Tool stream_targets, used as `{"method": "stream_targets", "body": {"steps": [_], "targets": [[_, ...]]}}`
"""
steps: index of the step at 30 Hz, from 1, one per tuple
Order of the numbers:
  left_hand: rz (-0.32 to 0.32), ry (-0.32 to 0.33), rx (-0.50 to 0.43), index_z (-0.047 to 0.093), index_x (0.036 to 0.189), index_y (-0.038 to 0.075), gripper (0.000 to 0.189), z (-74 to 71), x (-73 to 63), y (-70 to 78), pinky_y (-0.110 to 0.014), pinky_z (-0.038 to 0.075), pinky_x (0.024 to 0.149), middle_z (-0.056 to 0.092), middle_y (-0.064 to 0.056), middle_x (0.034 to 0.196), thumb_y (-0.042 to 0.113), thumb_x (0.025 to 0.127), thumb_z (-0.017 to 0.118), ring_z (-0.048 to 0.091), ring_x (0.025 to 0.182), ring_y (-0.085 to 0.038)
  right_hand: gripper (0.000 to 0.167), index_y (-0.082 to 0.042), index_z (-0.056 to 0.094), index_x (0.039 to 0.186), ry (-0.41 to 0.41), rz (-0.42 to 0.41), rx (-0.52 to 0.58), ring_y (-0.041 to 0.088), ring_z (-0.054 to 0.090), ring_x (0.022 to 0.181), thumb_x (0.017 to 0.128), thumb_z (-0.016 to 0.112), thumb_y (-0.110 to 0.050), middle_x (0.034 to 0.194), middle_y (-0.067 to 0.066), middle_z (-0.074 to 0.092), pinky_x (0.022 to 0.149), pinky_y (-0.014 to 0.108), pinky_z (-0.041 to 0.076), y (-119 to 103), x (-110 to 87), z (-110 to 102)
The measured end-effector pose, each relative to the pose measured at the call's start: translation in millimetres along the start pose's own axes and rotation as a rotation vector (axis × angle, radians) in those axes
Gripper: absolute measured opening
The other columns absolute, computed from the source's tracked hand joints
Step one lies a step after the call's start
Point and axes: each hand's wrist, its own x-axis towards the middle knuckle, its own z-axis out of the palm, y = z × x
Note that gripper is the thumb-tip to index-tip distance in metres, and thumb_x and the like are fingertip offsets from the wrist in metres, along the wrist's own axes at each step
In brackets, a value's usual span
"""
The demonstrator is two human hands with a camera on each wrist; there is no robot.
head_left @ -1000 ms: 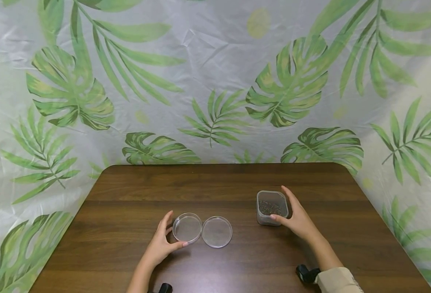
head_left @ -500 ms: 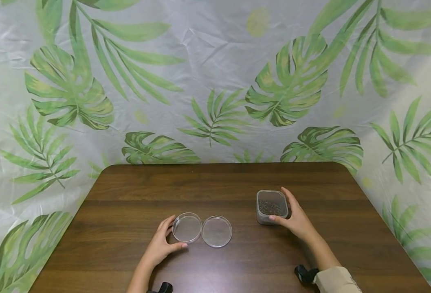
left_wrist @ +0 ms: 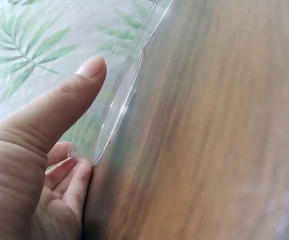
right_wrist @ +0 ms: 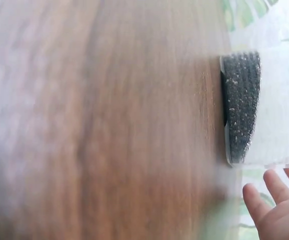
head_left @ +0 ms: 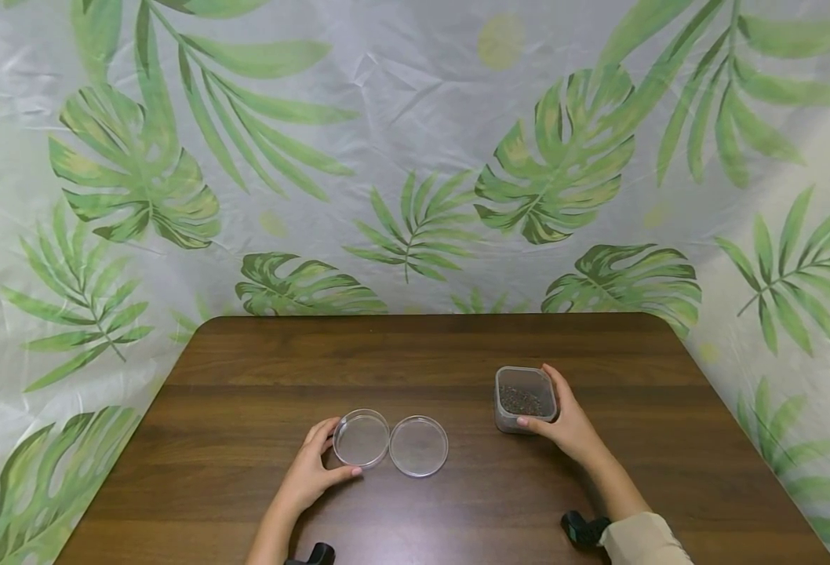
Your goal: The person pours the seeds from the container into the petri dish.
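On the table, my left hand holds a clear round petri dish at its left side, thumb at the near edge. In the left wrist view, the thumb lies along the near side of this dish, with fingertips at its lower edge. A matching clear round dish or lid lies flat against its right side. Farther right, my right hand grips a clear square plastic tub, thumb at the front rim and fingers at the right side. Dark granular material partly fills the tub; the right thumb is hidden in the wrist view.
The dark brown wooden table has rounded far corners. Behind it hangs a pale curtain printed with green leaves. Black straps with small devices sit at both wrists.
The fingers of my left hand have lowered towards the petri dish. My right fingers have drawn in closer to the tub's side. The dishes and tub stay where they were.
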Motion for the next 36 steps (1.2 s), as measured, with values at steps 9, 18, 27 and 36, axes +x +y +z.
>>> {"method": "stream_targets", "body": {"steps": [9,18,27,36], "targets": [[-0.012,0.001,0.025,0.039,0.131,-0.002,0.087,1.6,0.6,-8.4,-0.034,0.039,0.095,0.036,-0.016,0.131,0.022,0.060,0.083,0.049,0.110,-0.033,0.098,-0.009,0.009,0.143,0.007,0.038,0.028,0.041,0.025,0.124,0.072,0.076,-0.016,0.140,0.025,0.021,0.096,0.061,0.023,12.8,0.5,2.6],[0.001,0.014,0.020,0.038,0.128,-0.011,0.079,-2.6,-5.5,24.3,-0.043,0.039,0.093,0.036,-0.026,0.129,0.005,0.063,0.080,0.047,0.108,-0.042,0.097,-0.009,0.008,0.143,0.004,0.036,0.121,0.040,0.023,0.125,0.073,0.075,-0.013,0.141,0.023,0.019,0.097,0.059,0.023,22.8,3.3,5.4],[-0.004,0.022,0.052,0.041,0.131,0.001,0.084,3.8,-1.0,-11.3,-0.036,0.040,0.094,0.038,-0.014,0.130,0.024,0.062,0.082,0.049,0.110,-0.032,0.093,-0.010,0.013,0.143,0.016,0.044,0.155,0.040,0.016,0.129,0.073,0.075,-0.011,0.144,0.020,0.014,0.099,0.061,0.020,21.7,3.2,5.8],[-0.007,0.022,0.064,0.041,0.132,0.003,0.084,3.7,-0.8,-15.6,-0.039,0.040,0.094,0.041,-0.014,0.128,0.029,0.063,0.081,0.049,0.109,-0.033,0.091,-0.010,0.015,0.142,0.036,0.044,0.202,0.040,0.020,0.128,0.073,0.074,-0.008,0.142,0.021,0.020,0.098,0.060,0.022,18.3,0.9,4.8]]}}
